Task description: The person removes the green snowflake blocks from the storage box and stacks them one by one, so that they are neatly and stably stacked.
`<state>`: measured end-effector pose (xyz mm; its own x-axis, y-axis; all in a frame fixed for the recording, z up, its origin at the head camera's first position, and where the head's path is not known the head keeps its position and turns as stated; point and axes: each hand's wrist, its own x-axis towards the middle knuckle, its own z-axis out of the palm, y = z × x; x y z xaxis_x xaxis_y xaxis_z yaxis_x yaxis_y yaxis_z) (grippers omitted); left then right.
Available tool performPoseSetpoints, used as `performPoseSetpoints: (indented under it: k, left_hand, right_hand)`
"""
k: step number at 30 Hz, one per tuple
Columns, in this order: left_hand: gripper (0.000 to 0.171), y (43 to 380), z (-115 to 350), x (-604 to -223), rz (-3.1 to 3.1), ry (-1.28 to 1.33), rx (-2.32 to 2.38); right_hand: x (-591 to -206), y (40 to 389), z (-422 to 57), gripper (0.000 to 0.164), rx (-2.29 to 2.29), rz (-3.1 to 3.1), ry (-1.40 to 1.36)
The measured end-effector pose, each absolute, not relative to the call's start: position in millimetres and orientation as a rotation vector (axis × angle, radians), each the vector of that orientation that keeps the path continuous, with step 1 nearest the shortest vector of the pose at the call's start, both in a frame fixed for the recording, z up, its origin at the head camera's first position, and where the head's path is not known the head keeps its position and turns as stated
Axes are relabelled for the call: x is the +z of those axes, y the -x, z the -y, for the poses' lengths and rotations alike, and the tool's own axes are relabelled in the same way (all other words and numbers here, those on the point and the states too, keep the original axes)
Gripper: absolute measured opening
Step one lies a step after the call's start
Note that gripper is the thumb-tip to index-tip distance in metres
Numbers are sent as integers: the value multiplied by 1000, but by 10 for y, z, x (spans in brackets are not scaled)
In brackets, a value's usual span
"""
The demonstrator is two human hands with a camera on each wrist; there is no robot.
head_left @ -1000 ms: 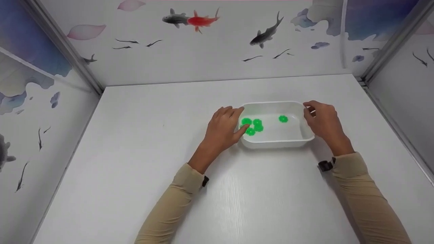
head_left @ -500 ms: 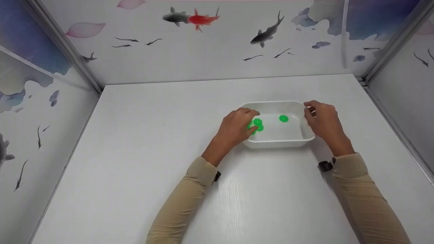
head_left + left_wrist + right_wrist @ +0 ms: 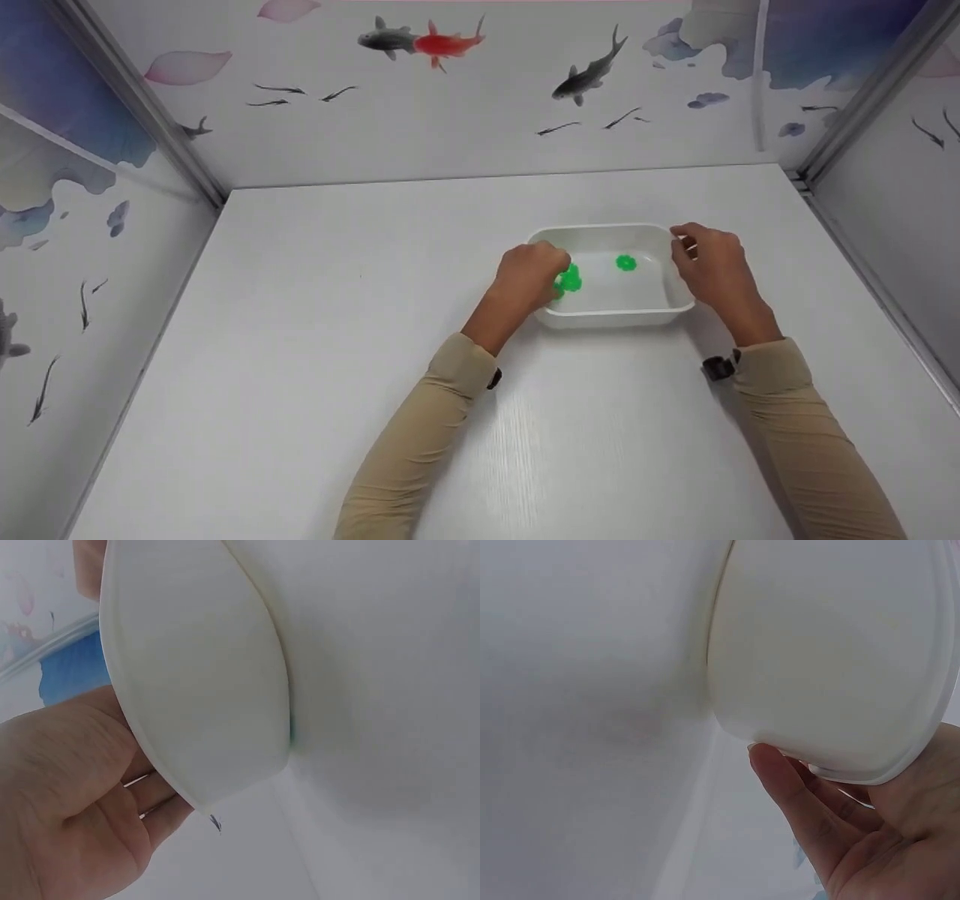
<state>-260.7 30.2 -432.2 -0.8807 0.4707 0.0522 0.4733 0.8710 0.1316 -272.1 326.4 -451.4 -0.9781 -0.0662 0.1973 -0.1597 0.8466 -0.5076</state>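
A white rectangular plastic tray with rounded corners stands on the table. Toward its left end lie several small green flower-shaped pieces, some of them covered by my left hand. Another green flower-shaped piece lies apart toward the right. My left hand reaches over the tray's left rim with its fingers bent down at the cluster; the fingertips are hidden, so I cannot tell whether they pinch a piece. My right hand grips the tray's right rim, a finger against the outer wall in the right wrist view.
The white table extends around the tray. Behind it rises a white panel printed with fish, and side panels stand at left and right. Black straps show at both wrists.
My left hand has moved right from the tray's left rim, over the green cluster, and its fingers have closed together and bent down. My right hand and the tray have stayed in place.
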Motion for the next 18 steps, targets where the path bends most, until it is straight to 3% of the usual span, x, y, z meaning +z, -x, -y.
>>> performPoseSetpoints:
  k: [18]
  left_hand:
    - [28,2622,-515,-4327,3084,717,258]
  right_hand:
    - [-4501,2720,-3278,38,825,2874,-151]
